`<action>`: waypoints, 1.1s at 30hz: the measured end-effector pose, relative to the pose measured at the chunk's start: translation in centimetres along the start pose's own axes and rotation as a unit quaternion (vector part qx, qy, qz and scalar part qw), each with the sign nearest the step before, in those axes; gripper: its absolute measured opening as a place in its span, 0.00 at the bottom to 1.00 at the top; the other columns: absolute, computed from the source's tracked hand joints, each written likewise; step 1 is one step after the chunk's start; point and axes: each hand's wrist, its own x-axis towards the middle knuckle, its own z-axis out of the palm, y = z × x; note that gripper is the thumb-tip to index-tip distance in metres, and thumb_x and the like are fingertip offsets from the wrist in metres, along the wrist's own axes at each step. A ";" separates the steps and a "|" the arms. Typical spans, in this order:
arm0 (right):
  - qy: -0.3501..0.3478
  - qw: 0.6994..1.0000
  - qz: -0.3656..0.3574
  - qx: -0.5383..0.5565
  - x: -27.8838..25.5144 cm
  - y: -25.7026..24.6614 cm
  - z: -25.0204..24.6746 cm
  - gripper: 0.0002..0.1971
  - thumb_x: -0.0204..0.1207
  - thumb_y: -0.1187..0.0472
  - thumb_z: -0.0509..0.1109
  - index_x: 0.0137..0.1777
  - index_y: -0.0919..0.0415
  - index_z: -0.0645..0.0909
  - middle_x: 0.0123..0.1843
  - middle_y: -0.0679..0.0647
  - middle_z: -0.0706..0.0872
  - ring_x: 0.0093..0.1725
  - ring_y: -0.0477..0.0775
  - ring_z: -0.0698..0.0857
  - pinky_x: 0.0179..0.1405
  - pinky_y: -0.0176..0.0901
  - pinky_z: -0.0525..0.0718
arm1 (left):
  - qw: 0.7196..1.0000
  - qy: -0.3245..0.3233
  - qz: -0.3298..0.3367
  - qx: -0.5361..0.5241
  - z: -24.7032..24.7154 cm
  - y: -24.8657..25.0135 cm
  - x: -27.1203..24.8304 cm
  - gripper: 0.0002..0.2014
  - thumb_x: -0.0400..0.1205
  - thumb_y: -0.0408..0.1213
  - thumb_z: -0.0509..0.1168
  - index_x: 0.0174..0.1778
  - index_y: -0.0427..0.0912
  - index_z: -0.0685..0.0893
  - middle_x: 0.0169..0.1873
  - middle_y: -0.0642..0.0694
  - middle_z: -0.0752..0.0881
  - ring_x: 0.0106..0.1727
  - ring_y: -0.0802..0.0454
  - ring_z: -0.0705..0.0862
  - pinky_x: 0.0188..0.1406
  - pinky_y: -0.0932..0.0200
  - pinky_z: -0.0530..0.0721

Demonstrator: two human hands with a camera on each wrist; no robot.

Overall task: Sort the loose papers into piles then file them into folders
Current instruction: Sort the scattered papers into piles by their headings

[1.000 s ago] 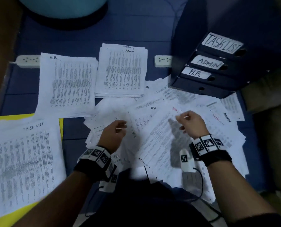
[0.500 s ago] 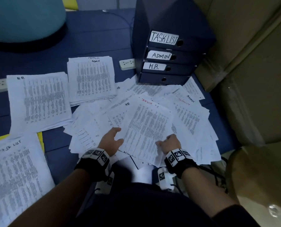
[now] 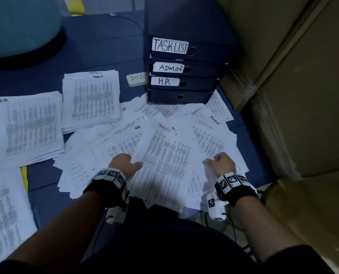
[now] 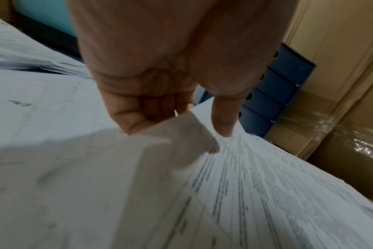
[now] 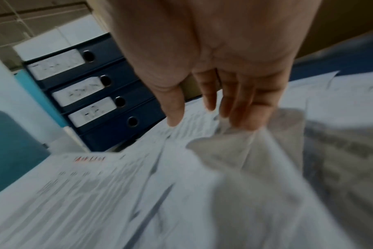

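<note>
Looking down from the head camera, the left hand (image 3: 123, 163) and right hand (image 3: 222, 163) each grip a side edge of a sheet headed "TASKLIST" in red (image 3: 164, 155), raised over the loose heap of papers (image 3: 97, 155). Sorted piles lie to the left: an HR pile (image 3: 24, 131), an ADMIN pile (image 3: 91, 97) and a task list pile (image 3: 4, 218) nearest the body. Four stacked folders (image 3: 184, 70) stand beyond the heap, three of them labelled.

At the left wrist, the fingers (image 4: 147, 107) curl under the sheet's edge while the thumb (image 4: 224, 118) presses on top, pinching it.

At the right wrist, the picture is blurred; the thumb (image 5: 175, 107) and fingers (image 5: 243, 107) close on a bunched corner of paper (image 5: 234, 143).

To do this step well, I would check that only one sheet is pinched, since sheets below could cling and ride along. Lifting it clear before swinging left toward the task list pile should keep the heap from scattering. Laying it square on that pile will make filing easier.
</note>
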 end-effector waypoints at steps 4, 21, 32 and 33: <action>0.039 0.994 0.096 -0.018 3.0 0.6 -2.2 0.39 0.71 0.52 0.78 0.74 0.71 0.64 0.72 0.68 0.74 0.69 0.68 0.78 0.61 0.58 0.81 | 1.000 -0.018 -0.005 0.024 1.2 1.9 1.0 0.28 0.81 0.50 0.67 0.70 0.32 0.76 0.68 0.35 0.78 0.67 0.40 0.78 0.62 0.51 0.76; 0.101 0.993 -0.044 0.042 6.2 0.3 -4.4 0.02 0.82 0.65 0.66 0.51 0.59 0.77 0.45 0.60 0.82 0.45 0.62 0.81 0.39 0.42 0.74 | 0.988 0.050 0.001 -0.149 2.6 3.0 0.9 0.07 0.82 0.37 0.66 0.48 0.36 0.83 0.40 0.42 0.82 0.44 0.44 0.80 0.42 0.58 0.71; 0.153 0.983 -0.067 0.070 5.0 -1.0 -5.3 0.08 0.84 0.64 0.61 0.42 0.63 0.69 0.45 0.62 0.78 0.41 0.61 0.75 0.37 0.44 0.70 | 0.982 0.094 -0.012 -0.164 2.3 2.2 1.4 0.11 0.74 0.25 0.67 0.36 0.41 0.70 0.31 0.44 0.75 0.32 0.47 0.72 0.28 0.59 0.64; 0.183 0.973 -0.077 0.117 4.4 -1.5 -6.3 0.06 0.85 0.63 0.60 0.47 0.64 0.71 0.43 0.61 0.78 0.41 0.60 0.76 0.38 0.44 0.70 | 0.980 0.096 -0.011 -0.173 2.3 1.9 1.5 0.09 0.74 0.25 0.67 0.45 0.39 0.74 0.40 0.40 0.81 0.37 0.45 0.76 0.31 0.58 0.69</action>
